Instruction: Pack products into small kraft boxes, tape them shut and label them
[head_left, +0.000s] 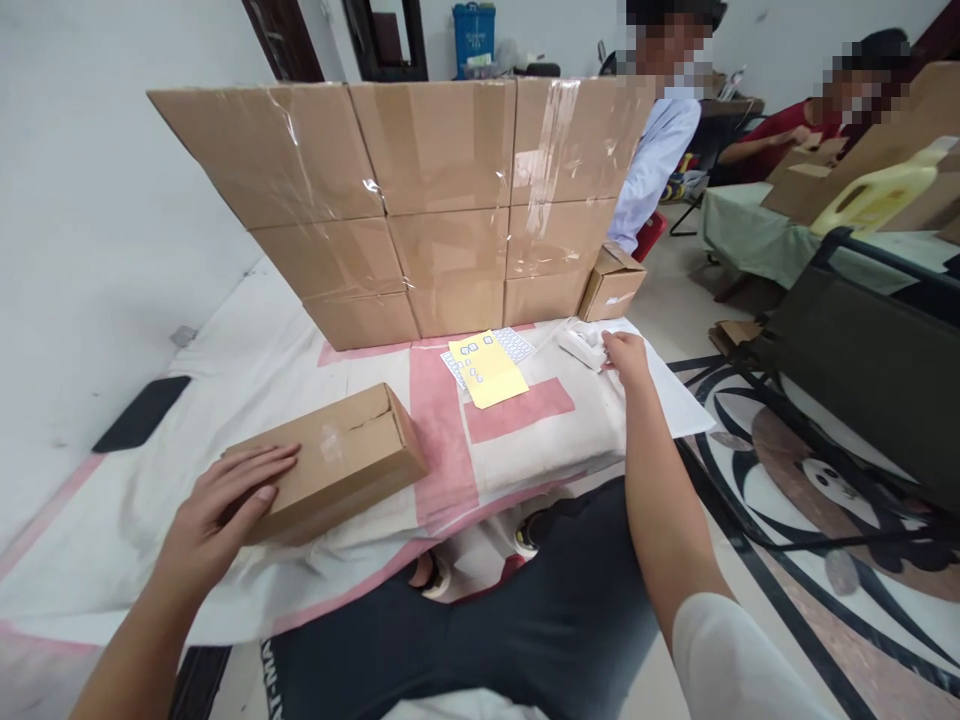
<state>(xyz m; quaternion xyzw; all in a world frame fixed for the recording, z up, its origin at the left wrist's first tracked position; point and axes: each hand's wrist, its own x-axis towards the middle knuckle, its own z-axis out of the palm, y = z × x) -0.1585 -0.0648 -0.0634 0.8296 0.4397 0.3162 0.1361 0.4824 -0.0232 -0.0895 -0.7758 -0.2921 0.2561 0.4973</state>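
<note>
Resting our left hand (207,510) open on the carton (337,450), we have that grip apart, clamped on nothing; the carton lies near the front edge of the surface (444,450), so a lopsided push could tip it off. Our right hand (630,358) touches a crumpled white item (581,347) (too blurred to name), and we cannot tell whether that grip is closed on it. Dragging it leftward might snag the yellow printed sheet (496,375), while a knock against the stacked cartons (450,150) could, we judge, topple them.
</note>
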